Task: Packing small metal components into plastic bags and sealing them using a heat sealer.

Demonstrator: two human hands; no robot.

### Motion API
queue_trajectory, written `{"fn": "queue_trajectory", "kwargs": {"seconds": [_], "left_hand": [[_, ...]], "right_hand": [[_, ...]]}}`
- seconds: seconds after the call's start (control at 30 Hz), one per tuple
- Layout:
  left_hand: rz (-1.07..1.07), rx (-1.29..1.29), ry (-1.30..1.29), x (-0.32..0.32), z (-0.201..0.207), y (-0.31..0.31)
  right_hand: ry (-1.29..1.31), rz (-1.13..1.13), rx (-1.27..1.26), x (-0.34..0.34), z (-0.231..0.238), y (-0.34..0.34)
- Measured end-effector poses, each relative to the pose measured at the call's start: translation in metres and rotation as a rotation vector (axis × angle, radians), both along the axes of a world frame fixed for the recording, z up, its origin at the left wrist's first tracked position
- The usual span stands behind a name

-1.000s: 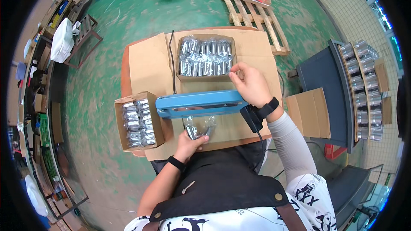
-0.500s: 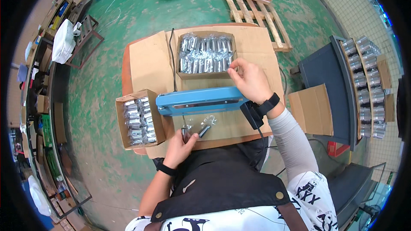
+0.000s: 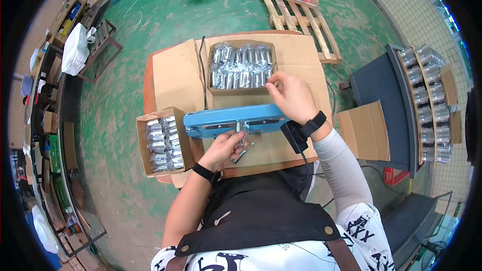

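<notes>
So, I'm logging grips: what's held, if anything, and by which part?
Left hand: a bagged metal piece, held near its lower end. Right hand: any hold cannot be told.

Bagged metal pc (image 3: 239, 126) is part-hidden by L hand (image 3: 222, 151).

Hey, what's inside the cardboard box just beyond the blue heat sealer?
The open cardboard box shows two rows of silver metal cylinders under clear plastic. Its bottom, and anything beneath that top layer, is covered.
</notes>
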State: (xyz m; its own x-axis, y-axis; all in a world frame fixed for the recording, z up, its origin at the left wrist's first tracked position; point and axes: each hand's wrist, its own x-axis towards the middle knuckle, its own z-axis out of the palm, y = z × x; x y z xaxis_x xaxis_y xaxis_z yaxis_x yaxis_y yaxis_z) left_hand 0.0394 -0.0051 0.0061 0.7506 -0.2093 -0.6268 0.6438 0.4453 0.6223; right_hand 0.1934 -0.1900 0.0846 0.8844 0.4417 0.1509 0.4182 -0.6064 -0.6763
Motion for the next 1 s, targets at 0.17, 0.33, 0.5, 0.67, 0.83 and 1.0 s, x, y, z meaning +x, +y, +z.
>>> {"fn": "queue_trajectory", "kwargs": {"seconds": [0.17, 0.33, 0.5, 0.67, 0.83, 1.0], "left_hand": [[0.017, -0.091, -0.027, -0.007, -0.001, 0.004], [0.029, -0.033, 0.022, -0.013, 0.009, -0.002], [0.206, -0.039, 0.110, -0.022, 0.000, 0.003], [0.201, -0.002, 0.116, -0.015, 0.006, 0.005], [0.165, 0.063, -0.048, -0.019, -0.009, 0.002], [0.062, 0.048, -0.075, -0.042, -0.002, 0.001]], "right_hand": [[-0.005, -0.019, -0.021, 0.006, -0.025, -0.005], [0.044, -0.052, 0.045, 0.006, -0.037, -0.006], [0.103, -0.101, -0.020, 0.006, -0.032, -0.001], [0.105, -0.098, 0.009, 0.007, -0.041, -0.004], [0.166, -0.080, 0.009, 0.002, -0.019, -0.005], [0.303, -0.100, 0.506, -0.005, 0.009, -0.009]]}}
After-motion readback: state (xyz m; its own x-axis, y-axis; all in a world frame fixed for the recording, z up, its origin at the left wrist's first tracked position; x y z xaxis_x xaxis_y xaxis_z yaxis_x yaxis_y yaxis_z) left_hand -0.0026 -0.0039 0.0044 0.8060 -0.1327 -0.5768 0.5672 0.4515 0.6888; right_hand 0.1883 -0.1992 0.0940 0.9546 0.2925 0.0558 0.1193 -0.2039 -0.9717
